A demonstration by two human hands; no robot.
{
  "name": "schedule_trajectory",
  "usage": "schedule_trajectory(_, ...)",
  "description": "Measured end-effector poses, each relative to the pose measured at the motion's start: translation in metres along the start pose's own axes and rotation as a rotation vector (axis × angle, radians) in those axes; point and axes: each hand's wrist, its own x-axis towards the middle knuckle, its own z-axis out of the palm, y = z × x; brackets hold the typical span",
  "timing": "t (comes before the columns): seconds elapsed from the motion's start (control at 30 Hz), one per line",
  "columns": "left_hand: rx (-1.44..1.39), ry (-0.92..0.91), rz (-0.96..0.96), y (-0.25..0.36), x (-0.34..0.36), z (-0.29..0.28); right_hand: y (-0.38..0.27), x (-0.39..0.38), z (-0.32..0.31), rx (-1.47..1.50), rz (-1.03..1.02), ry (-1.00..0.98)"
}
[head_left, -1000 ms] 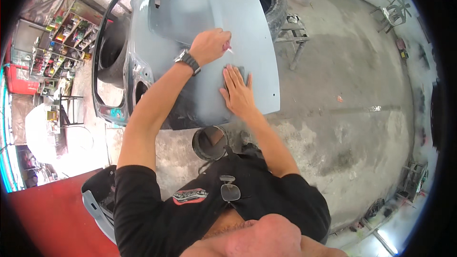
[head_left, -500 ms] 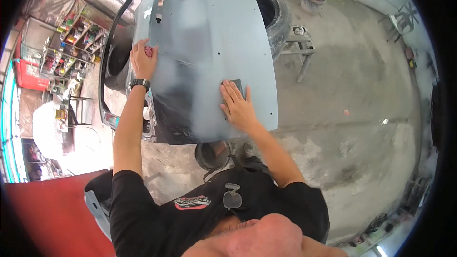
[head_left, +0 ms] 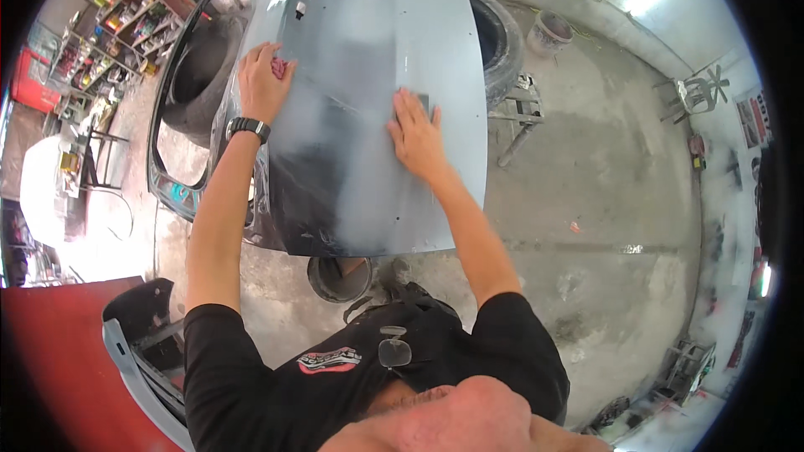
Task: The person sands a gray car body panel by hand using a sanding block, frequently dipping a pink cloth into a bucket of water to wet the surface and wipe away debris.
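A grey car door lies in front of me, with a darker, cloudy patch down its middle. My left hand rests at the door's left side, its fingers curled around a crumpled pinkish-red cloth. Flat against the paler right half of the panel, my right hand presses a small dark sheet of sandpaper. The fingers cover most of that sheet, and only its corner by the fingertips shows.
Tires lie under the door, beside a small worn stand. A black bucket sits below the near edge. At the lower left are a red panel and a dark-and-grey car part. Cluttered shelves stand far left.
My right hand has slid the sandpaper away from me, up along the panel. My left hand stays by the left side with the cloth. The whole view has shifted slightly.
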Motion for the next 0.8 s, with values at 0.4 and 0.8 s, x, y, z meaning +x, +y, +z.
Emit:
schedule_trajectory(0.4,0.051,0.036,-0.001,0.000,-0.001,0.009,0.002,0.032,0.015,0.023,0.149,-0.031)
schedule_trajectory(0.8,-0.085,0.059,0.038,-0.003,0.010,0.018,0.040,0.064,0.011,-0.107,0.163,-0.006)
